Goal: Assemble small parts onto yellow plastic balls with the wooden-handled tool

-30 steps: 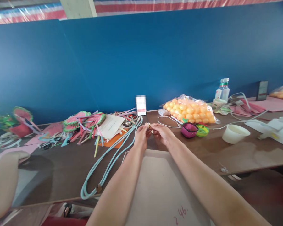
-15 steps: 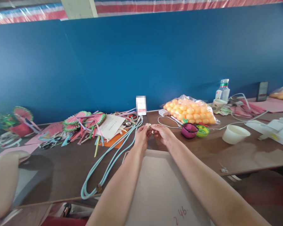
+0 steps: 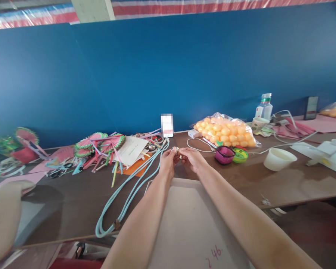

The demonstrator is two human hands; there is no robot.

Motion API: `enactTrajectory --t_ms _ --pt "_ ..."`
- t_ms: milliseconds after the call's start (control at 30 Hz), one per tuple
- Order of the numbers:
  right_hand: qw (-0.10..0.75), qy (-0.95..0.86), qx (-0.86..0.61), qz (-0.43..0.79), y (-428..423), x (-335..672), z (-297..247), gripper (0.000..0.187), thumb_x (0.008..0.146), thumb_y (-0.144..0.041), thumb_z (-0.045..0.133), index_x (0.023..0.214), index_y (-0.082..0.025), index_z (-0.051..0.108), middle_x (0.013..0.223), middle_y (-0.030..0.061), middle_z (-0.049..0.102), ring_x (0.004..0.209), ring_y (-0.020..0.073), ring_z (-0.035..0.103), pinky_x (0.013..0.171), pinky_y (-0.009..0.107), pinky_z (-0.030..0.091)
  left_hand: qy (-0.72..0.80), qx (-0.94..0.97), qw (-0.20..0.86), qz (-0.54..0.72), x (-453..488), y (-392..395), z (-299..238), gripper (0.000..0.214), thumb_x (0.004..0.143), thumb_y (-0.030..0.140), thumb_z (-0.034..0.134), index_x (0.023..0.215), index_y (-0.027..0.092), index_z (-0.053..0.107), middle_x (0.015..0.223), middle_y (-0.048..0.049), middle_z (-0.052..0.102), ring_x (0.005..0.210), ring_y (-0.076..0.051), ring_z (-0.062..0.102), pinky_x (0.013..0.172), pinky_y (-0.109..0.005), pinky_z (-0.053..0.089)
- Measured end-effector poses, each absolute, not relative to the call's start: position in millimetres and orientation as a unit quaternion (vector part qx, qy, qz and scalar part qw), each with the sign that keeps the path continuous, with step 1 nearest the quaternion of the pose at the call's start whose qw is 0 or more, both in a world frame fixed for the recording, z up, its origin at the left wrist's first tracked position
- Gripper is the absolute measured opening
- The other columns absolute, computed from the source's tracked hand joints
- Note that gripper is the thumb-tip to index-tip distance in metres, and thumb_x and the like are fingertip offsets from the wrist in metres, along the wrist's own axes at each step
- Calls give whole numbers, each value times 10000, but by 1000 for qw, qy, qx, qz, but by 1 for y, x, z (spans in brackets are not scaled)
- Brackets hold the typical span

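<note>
My left hand [image 3: 168, 160] and my right hand [image 3: 190, 158] meet at the middle of the view, fingertips pinched close together. Between them sits a small shiny metallic piece [image 3: 177, 150], too small to name. Both hands are closed on it. Just left of my left hand runs a looped bundle of light-blue cord [image 3: 128, 186], with a brown clasp [image 3: 116, 224] near its lower end. Below my forearms lies a grey-beige tray or board [image 3: 196, 216] with red handwritten digits on it. A phone [image 3: 167, 125] with a lit, blurred screen stands beyond my hands.
Pink-and-green paper fans [image 3: 92, 142] and papers [image 3: 131, 149] lie to the left. Rightward are a bag of orange balls [image 3: 226, 131], a purple pouch [image 3: 224, 155], a green dish [image 3: 240, 156] and a white cup [image 3: 280, 160]. Another person's arm [image 3: 5, 216] rests at the left edge.
</note>
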State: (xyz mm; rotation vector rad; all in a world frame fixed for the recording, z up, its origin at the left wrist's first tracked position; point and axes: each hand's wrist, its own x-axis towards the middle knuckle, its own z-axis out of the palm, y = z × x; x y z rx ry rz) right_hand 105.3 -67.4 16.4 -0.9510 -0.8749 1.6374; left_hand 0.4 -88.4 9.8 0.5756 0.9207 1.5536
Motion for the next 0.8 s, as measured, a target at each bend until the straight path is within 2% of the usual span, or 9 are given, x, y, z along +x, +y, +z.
enactTrajectory --t_ms 433,733,800 --pt "503 -355 -393 683 -69 104 19 151 674 -124 733 633 -159 592 518 -32 496 488 67 466 486 188 479 378 265 589 663 0 -87 7 359 624 406 813 772 125 645 682 -29 635 594 -100 584 563 -214 429" --pt "527 -353 -385 671 -64 104 16 143 638 -123 717 662 -183 590 513 -44 471 505 84 462 495 207 504 368 261 582 677 -1 -88 9 350 670 426 786 817 133 662 759 -46 650 658 -115 598 638 -243 468" --pt "534 -351 -377 670 -65 104 17 137 648 -142 720 695 -185 598 546 -40 503 506 81 457 481 205 494 363 266 583 676 -1 -89 9 351 677 437 778 812 132 668 769 -50 653 661 -114 598 639 -241 469"
